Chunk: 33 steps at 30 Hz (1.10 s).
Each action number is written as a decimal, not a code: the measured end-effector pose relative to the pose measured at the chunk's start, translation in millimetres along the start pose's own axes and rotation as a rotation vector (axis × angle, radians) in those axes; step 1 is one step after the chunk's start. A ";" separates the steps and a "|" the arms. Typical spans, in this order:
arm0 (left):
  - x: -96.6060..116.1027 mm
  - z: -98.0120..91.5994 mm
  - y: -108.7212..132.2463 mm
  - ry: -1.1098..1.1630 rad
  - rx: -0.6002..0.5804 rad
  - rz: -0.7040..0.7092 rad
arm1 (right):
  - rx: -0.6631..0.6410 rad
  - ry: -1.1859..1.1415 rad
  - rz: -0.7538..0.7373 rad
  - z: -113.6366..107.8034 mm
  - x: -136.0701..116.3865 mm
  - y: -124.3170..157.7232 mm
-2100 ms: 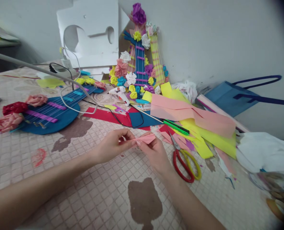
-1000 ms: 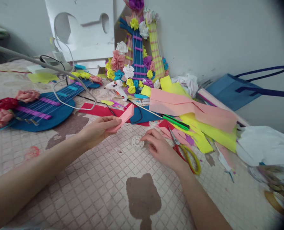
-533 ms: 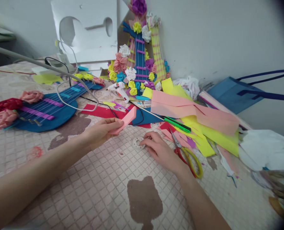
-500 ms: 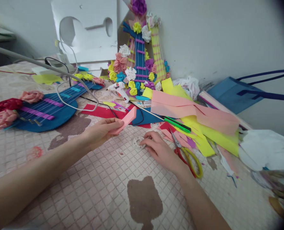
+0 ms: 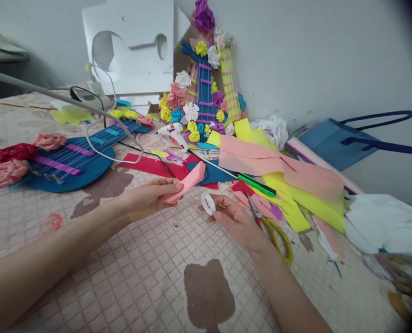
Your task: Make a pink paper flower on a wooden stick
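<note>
A folded stack of pink crepe paper [image 5: 191, 179] is pinched in my left hand [image 5: 157, 194], its layers fanning slightly at the far end. My right hand [image 5: 234, 219] holds a small white spool [image 5: 208, 204] between thumb and fingers, tipped up on edge, just right of the paper. What is wound on the spool is too fine to make out. Scissors [image 5: 273, 233] with red and yellow handles lie right beside my right hand. Beyond them rests a green utility knife [image 5: 256, 184] on paper scraps.
A blue guitar-shaped craft [image 5: 77, 162] with paper flowers lies at left, under a looping white cable. Behind the hands are a hot glue gun [image 5: 175, 135], red paper strips [image 5: 150, 165] and pink sheets [image 5: 278, 162]. Decorated paper guitars [image 5: 206, 88] lean against the wall.
My right hand has lifted the white spool off the tabletop and turned it upright. The pink paper stack in my left hand has tilted, showing more of its layers.
</note>
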<state>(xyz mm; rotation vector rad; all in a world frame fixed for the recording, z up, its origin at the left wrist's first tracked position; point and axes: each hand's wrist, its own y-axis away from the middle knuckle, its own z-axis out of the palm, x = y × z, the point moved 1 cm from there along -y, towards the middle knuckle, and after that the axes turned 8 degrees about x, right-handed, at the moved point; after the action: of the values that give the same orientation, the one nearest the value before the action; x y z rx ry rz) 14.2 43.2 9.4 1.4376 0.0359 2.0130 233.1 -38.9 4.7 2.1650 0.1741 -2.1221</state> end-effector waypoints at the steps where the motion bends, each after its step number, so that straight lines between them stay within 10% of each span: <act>1: 0.1 0.2 0.3 0.012 -0.010 -0.006 | 0.006 -0.036 0.010 1.1 0.2 0.2; 33: -9.7 7.8 6.6 0.047 -0.311 -0.101 | 0.024 -0.417 0.195 14.2 6.0 0.4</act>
<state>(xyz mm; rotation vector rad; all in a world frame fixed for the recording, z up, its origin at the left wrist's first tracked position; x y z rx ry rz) 19.4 30.4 7.0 1.1688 -0.1745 1.8746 219.2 -41.5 -1.5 1.6207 -0.0940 -2.3995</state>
